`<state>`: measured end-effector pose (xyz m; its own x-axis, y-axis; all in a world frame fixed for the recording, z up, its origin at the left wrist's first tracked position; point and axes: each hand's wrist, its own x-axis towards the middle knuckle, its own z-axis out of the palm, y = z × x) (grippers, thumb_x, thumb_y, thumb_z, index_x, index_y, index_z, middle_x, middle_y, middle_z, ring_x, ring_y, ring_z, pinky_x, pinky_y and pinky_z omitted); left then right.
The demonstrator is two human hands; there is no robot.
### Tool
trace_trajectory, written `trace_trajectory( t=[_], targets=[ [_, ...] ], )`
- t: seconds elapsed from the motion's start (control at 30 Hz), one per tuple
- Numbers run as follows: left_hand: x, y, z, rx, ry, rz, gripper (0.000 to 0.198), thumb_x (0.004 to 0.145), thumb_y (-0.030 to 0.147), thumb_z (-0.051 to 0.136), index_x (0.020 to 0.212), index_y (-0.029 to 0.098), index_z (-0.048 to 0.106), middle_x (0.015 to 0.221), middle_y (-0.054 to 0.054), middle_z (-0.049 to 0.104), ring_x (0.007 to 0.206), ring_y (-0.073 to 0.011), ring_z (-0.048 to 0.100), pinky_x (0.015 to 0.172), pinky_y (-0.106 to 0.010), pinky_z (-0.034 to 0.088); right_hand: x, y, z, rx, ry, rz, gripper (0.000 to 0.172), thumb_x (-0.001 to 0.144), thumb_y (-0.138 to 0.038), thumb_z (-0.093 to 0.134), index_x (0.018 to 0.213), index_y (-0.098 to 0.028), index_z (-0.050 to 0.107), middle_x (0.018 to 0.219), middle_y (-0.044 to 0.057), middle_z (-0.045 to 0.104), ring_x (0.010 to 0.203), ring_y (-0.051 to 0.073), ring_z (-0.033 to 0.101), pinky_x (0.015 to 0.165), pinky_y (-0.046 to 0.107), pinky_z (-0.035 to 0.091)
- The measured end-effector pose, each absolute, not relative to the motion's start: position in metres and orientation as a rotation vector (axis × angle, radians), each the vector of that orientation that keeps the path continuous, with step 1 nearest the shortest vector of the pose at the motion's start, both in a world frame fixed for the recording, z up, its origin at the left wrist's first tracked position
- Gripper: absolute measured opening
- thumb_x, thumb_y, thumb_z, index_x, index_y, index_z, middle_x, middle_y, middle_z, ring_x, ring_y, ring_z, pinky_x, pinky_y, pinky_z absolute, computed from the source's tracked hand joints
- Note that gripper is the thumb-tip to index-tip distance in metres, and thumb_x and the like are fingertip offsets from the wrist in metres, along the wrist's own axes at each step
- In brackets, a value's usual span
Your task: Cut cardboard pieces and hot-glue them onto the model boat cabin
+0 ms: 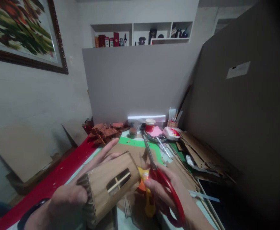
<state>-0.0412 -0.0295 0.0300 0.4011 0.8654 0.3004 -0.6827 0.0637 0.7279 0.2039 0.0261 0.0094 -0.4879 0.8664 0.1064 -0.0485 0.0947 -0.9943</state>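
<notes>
My left hand [69,196] is wrapped around a small cardboard house piece [101,183], its thumb on the near edge and its fingers behind. A window opening with thin crossbars is cut in the piece, and corrugated edges show at its left end. In my right hand [165,188] are scissors [177,199] with red handles, their blades pointing up and away, close together. Those blades are apart from the cardboard piece. Between the two hands lies a yellow tool [150,203] with an orange part, partly hidden; its kind is unclear.
Reddish-brown corrugated pieces [108,132] are heaped at the back left. Behind my hands stand a small jar [132,132], a red paper cup [150,127] on a dark tray [157,138] and a tissue pack [171,133]. Cardboard sheets [199,150] and a dark-screened tablet [222,195] lie at right.
</notes>
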Motion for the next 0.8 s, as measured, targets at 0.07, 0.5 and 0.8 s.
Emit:
trace_trajectory(
  t=[0.07, 0.5, 0.8],
  targets=[
    [-0.041, -0.031, 0.033, 0.942, 0.225, 1.229, 0.114, 0.069, 0.023, 0.079, 0.160, 0.032, 0.012, 0.158, -0.006, 0.045, 0.147, -0.0337, 0.037, 0.118, -0.040, 0.034, 0.205, 0.030, 0.010, -0.903, -1.658, 1.297, 0.046, 0.079, -0.054, 0.074, 0.102, -0.018, 0.060, 0.056, -0.007, 0.044, 0.047, 0.008, 0.042, 0.047, 0.019, 0.040],
    [-0.047, -0.026, 0.026, 1.113, 0.373, 1.237, 0.128, 0.062, 0.041, 0.091, 0.160, 0.027, 0.009, 0.155, -0.014, 0.047, 0.146, -0.0437, 0.034, 0.119, -0.056, 0.031, 0.213, 0.000, 0.032, -0.896, -2.121, 0.814, 0.038, 0.082, -0.049, 0.072, 0.111, -0.024, 0.066, 0.093, 0.005, 0.071, 0.080, 0.021, 0.066, 0.070, 0.027, 0.054],
    [-0.058, -0.031, 0.019, 1.272, 0.503, 1.180, 0.126, 0.062, 0.043, 0.092, 0.159, 0.031, 0.013, 0.161, -0.010, 0.038, 0.148, -0.0442, 0.027, 0.121, -0.060, 0.022, 0.206, 0.001, 0.025, -0.788, -2.121, 0.559, 0.040, 0.087, -0.061, 0.063, 0.096, -0.022, 0.067, 0.080, 0.003, 0.067, 0.069, 0.019, 0.064, 0.065, 0.026, 0.053]
  ],
)
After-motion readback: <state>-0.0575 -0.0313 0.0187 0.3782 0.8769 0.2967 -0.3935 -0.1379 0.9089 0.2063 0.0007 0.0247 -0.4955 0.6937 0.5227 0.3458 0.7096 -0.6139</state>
